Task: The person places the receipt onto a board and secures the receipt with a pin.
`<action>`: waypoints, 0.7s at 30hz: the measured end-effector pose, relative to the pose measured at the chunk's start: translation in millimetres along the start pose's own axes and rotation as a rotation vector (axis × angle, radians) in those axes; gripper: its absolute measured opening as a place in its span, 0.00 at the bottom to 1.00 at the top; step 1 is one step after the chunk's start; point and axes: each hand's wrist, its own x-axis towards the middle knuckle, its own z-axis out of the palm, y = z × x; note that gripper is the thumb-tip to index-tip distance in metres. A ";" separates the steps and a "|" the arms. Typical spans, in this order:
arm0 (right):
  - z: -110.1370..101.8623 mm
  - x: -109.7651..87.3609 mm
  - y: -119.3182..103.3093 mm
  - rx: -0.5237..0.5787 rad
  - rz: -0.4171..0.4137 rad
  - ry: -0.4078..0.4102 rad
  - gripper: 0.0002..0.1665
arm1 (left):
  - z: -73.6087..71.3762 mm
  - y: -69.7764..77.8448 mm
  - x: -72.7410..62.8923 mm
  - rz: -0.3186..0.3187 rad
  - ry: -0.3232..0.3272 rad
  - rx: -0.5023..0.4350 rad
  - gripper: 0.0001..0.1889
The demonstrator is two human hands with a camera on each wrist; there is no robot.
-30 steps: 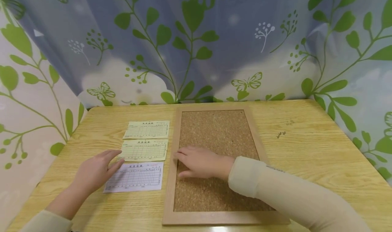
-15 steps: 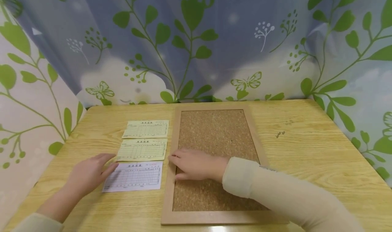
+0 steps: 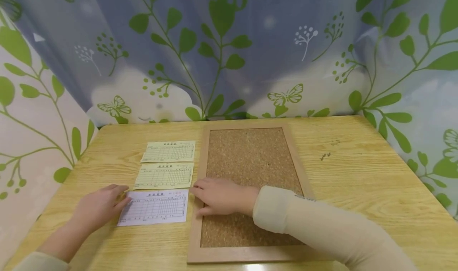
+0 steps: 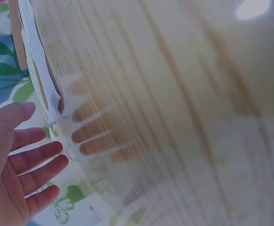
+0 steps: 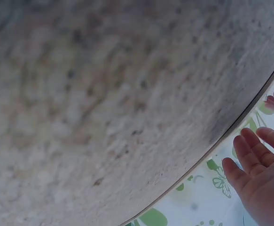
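Note:
My left hand [image 3: 98, 207], its fingers loosely extended, is at the upper left corner of a white printed form slip [image 3: 155, 211], thumb tip overlapping it. In the left wrist view that hand [image 4: 26, 169] shows spread fingers with nothing between them, beside the slips' edge. Above the white slip lie a pale yellow form slip [image 3: 164, 176] and a greenish-yellow form slip [image 3: 169, 151], in a column. My right hand [image 3: 223, 197] reaches palm-down over a wood-framed corkboard [image 3: 247, 155], fingertips over its left frame, close to the white slip. The right wrist view shows its relaxed fingers [image 5: 252, 153].
The corkboard's wooden frame [image 3: 243, 255] runs near the table's front edge. Small dark pieces [image 3: 325, 156] lie on the wooden table [image 3: 361, 175] to the right, with fainter ones [image 3: 335, 142] behind. A leaf-printed curtain [image 3: 247, 72] hangs along the back and sides.
My right hand has moved left and slightly nearer, from over the cork to the left frame. The left hand has drifted left and slightly nearer. The slips and board keep their arrangement.

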 end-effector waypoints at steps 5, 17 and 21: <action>1.4 2.9 -3.9 -0.005 -0.001 -0.022 0.41 | -0.2 -4.6 -2.8 -0.022 -0.041 0.001 0.20; -1.6 7.4 -11.3 -0.010 -0.021 -0.026 0.39 | 1.0 -9.4 -0.4 -0.046 -0.109 0.016 0.17; -3.3 10.6 -13.2 -0.035 -0.038 -0.041 0.38 | 2.1 -8.1 1.6 -0.033 -0.103 0.025 0.17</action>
